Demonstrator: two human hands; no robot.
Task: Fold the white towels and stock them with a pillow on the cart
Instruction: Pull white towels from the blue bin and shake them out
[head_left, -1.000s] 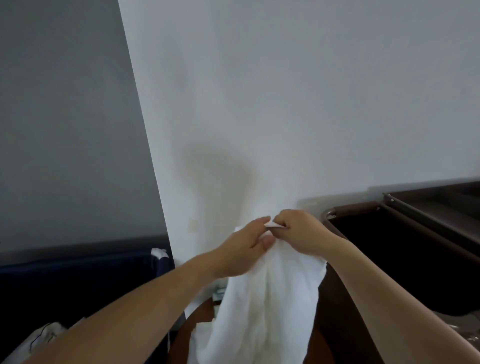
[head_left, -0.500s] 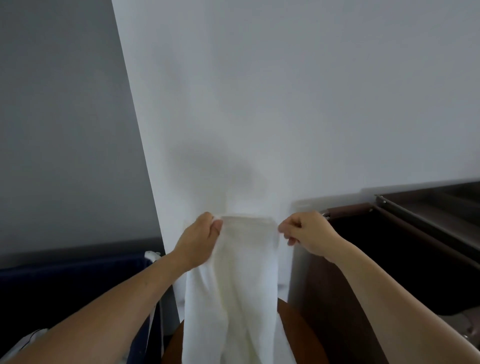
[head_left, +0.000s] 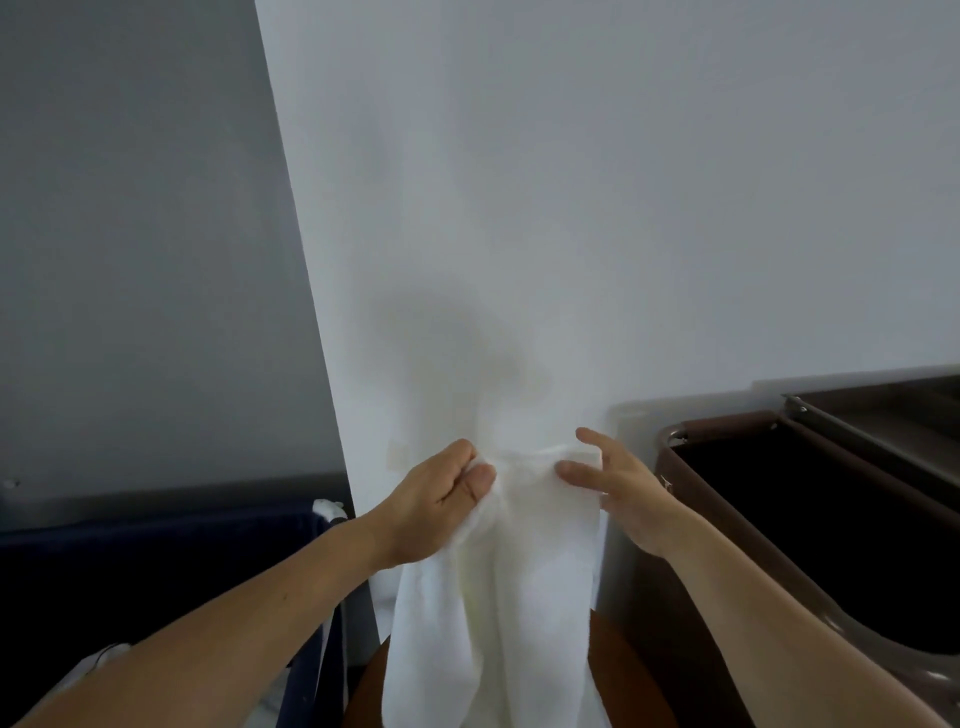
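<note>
Holding white towel (head_left: 519, 571) up (top edge) with both hands.

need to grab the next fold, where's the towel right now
In the head view the white towel hangs low in the centre before the white wall, its top edge held between the left hand and right hand, left of the dark brown bin.
</note>
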